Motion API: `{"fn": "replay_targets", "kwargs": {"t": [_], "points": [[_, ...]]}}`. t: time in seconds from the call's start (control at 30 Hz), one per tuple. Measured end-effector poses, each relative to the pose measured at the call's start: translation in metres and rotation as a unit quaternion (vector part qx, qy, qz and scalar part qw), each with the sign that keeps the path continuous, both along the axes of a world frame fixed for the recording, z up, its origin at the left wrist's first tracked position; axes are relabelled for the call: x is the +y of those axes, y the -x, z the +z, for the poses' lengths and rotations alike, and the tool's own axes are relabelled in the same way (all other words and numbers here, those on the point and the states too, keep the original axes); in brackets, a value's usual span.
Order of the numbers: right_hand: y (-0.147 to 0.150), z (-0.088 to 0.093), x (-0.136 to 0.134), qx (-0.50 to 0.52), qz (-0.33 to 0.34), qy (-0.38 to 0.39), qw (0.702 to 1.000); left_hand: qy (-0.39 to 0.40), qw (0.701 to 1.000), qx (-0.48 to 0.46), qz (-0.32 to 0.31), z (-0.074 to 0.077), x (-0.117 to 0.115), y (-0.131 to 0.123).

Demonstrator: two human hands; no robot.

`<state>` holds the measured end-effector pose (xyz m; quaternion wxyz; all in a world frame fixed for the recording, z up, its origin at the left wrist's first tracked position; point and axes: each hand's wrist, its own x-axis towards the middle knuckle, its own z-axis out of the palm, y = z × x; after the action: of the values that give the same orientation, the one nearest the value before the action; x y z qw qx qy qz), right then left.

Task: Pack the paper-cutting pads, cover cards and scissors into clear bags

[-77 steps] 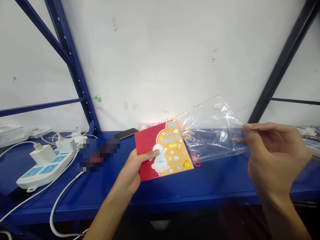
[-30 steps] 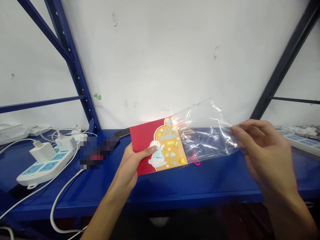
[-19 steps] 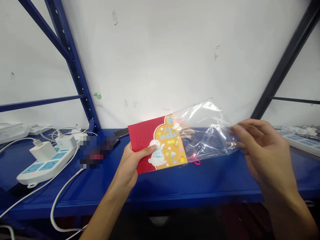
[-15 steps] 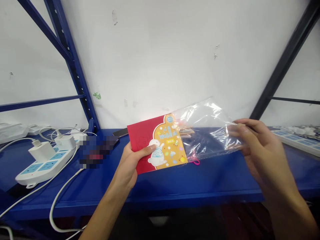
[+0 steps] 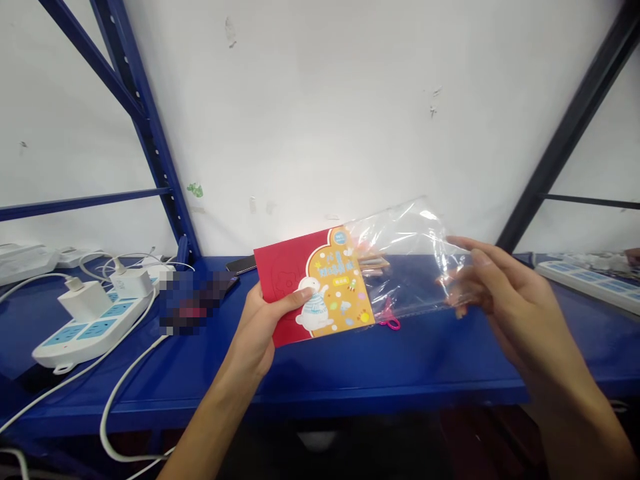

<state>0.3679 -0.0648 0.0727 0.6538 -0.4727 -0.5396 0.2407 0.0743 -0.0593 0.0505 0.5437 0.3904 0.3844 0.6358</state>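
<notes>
My left hand (image 5: 263,320) grips a booklet (image 5: 337,293), red at the left and orange at the right, with a white bear printed on it. The thumb lies on its front; the other fingers are hidden behind. From the booklet's right edge a clear plastic bag (image 5: 410,260) stretches rightward; I cannot tell whether the booklet's edge is inside it or in front of it. My right hand (image 5: 505,293) pinches the bag's far end, thumb in front, with some fingertips showing through the film. Pink scissors (image 5: 391,323) lie on the blue shelf, partly behind the bag.
At the left of the blue shelf (image 5: 350,373) sits a white power strip (image 5: 95,327) with chargers and trailing white cables. A dark phone (image 5: 241,265) lies behind my left hand, near a blurred-out object (image 5: 195,303). Another power strip (image 5: 595,283) is at the right.
My right hand has shifted slightly, its fingers spreading lower behind the bag's end. The left hand and booklet have hardly moved.
</notes>
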Motion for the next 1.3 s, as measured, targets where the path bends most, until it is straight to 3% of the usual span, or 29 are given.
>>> {"fn": "replay_targets", "kwargs": {"t": [0.6,0.83,1.3], "points": [[0.0003,-0.0004,0.0059,-0.061,-0.016,0.009,0.998,0.026,0.999,-0.034,-0.018,0.0046,-0.0012,-0.0016],[0.0009,0.0004,0.0032,-0.077,0.006,0.021,0.997,0.012,1.0,-0.01,-0.003,0.0047,-0.0002,0.003],[0.0016,0.0,0.0025,-0.109,-0.012,0.024,0.994,-0.041,0.999,0.02,0.025,0.003,-0.0005,0.0018]]}}
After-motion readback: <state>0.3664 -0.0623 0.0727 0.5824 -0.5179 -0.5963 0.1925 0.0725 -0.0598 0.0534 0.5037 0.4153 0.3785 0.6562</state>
